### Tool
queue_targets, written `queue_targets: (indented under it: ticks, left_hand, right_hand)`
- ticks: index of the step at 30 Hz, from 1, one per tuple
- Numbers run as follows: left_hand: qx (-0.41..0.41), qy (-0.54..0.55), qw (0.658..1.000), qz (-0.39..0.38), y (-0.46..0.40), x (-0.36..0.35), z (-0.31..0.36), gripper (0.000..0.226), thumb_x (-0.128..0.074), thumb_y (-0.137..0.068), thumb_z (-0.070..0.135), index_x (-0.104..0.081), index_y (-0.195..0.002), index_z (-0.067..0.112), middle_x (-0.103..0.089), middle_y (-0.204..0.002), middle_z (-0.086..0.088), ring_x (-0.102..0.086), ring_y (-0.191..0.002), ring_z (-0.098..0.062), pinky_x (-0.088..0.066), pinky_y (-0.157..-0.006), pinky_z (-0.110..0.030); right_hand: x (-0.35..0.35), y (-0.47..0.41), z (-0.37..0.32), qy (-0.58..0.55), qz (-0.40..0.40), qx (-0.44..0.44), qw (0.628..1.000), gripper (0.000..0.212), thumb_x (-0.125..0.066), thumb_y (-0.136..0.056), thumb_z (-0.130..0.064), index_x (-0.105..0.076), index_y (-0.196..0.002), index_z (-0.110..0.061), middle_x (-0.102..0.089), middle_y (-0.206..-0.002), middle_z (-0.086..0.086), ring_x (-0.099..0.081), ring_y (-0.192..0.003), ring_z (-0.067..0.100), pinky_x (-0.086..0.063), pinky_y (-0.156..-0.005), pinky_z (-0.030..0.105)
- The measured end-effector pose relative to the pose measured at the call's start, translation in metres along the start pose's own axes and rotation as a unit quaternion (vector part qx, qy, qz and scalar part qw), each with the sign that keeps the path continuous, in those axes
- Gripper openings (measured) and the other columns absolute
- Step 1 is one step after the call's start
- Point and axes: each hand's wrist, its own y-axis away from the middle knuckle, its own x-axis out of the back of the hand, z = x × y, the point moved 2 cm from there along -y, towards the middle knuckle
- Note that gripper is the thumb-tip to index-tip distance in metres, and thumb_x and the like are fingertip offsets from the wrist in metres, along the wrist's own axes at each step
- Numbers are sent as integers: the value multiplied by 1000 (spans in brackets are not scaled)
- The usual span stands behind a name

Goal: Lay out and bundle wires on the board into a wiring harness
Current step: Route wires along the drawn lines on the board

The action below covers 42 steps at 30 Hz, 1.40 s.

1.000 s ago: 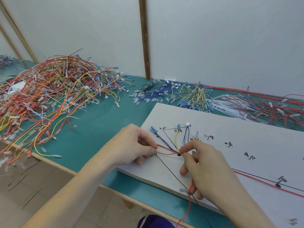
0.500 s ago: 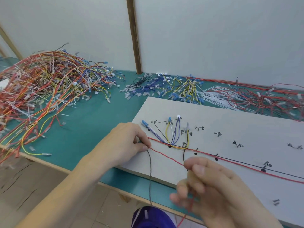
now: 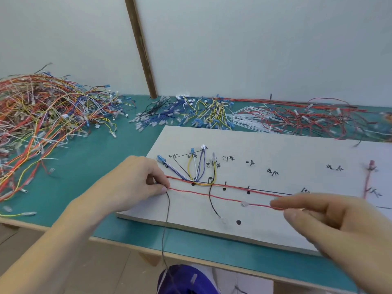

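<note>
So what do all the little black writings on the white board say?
Handwritten black marks on the flat white board:
"红棕", roughly, right of the short upright wires.
"红" and "黄" below them, unsure.
The other marks along the board are too blurred to read.
No printed labels or numbers.

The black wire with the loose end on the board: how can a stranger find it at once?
Start at the grey board on the green table. Near its middle, coloured wires fan up from a red bundle. The black wire instead curves down from it toward the near edge, ending free beside a black dot.
</note>
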Motion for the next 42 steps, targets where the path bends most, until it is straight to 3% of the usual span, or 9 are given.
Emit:
queue_targets:
  ticks: [6,9,15,18,21,26,32,38,42]
  left_hand:
    - [-10,-40,998,-45,-13,7,8,14,-86,-79,26,-79,-74,37,-72,-69,20,-66,-69,3,-54,-64,-21]
    - [-24,-34,996,-82,-17,10,10,13,-84,-80,22,-79,-81,35,-73,-70,21,-68,-67,2,-60,-71,-30]
    - [-54,-82,991,-91,-29,20,20,15,-75,-85,46,-77,-75,34,-70,-70,26,-62,-64,1,-51,-59,-25]
    - [-108,11,994,-15,-36,4,38,9,-80,-84,44,-77,-83,35,-70,-77,25,-60,-64,0,-45,-56,-19]
    - [-162,102,982,-12,-39,-24,57,11,-83,-84,34,-79,-95,33,-70,-79,17,-59,-67,-5,-44,-62,-14]
    - [-170,158,973,10,-43,-48,55,9,-85,-84,23,-83,-90,29,-68,-78,18,-53,-68,-4,-37,-63,-10]
    - [-132,158,978,-21,-52,-45,57,18,-89,-78,23,-81,-91,33,-73,-80,16,-50,-58,1,-38,-57,-9]
    - [-175,2,984,-20,-62,-38,58,60,-85,-77,49,-67,-132,34,-55,-132,17,-45,-118,-1,-38,-102,-24]
    - [-182,-43,981,-51,-67,-35,56,73,-78,-80,60,-57,-143,30,-49,-141,16,-38,-124,-10,-37,-108,-31]
  right_hand:
    - [30,-41,-8,109,-13,-6,994,14,-66,-83,-55,-78,-82,-48,-64,-57,-1,-47,-48,8,-36,-61,27]
    - [37,-63,-2,106,-5,-17,994,16,-72,-85,-51,-81,-77,-40,-76,-83,9,-68,-82,23,-50,-75,33]
    - [33,-88,12,116,-25,-65,991,16,-78,-85,-38,-82,-70,-35,-64,-51,-20,-60,-61,-8,-39,-63,28]
    - [30,-96,18,137,-8,-72,988,11,-78,-83,-43,-81,-73,-39,-79,-87,-2,-68,-101,22,-51,-87,37]
    - [28,-105,21,163,-3,-72,984,11,-78,-81,-45,-81,-74,-38,-75,-103,16,-64,-109,39,-50,-100,47]
    - [28,-122,22,188,-9,-54,981,13,-80,-79,-44,-81,-72,-34,-76,-87,12,-62,-72,27,-49,-70,34]
    - [13,-160,-2,188,46,-7,981,15,-81,-81,-32,-79,-68,-24,-74,-72,1,-66,-70,23,-50,-65,32]
    - [-19,-193,-22,149,35,2,988,15,-75,-84,-22,-79,-70,-16,-71,-60,-1,-53,-51,15,-41,-50,23]
    - [-31,-205,-25,131,18,-10,991,16,-73,-86,-20,-79,-72,-14,-74,-62,-4,-53,-41,5,-37,-40,17]
